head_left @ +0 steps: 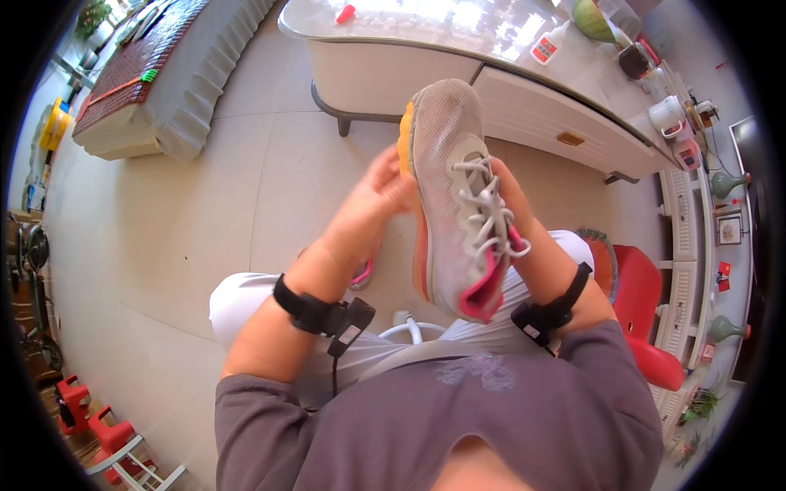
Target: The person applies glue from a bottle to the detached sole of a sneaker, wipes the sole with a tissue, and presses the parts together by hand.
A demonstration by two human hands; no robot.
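Observation:
A pale grey mesh sneaker (446, 188) with light laces, a pink lining and a yellow-orange sole is held up above my lap, toe pointing away. My right hand (509, 196) grips it from the right side, behind the laces; most of those fingers are hidden by the shoe. At the left, the bent fingers of my left hand (385, 184) close on the sole's edge near the forefoot, slightly blurred. Below my left wrist, a second shoe with pink trim (362, 274) shows partly on the floor. Black straps with small boxes circle both forearms.
Ahead stands a low white cabinet (393, 74) with a glossy top, bearing a white bottle (548, 45) and a red cap-like piece (345, 14). A cloth-covered bench (184, 98) is at far left. Close by on the right is a red chair (639, 295); red stools (110, 430) stand lower left.

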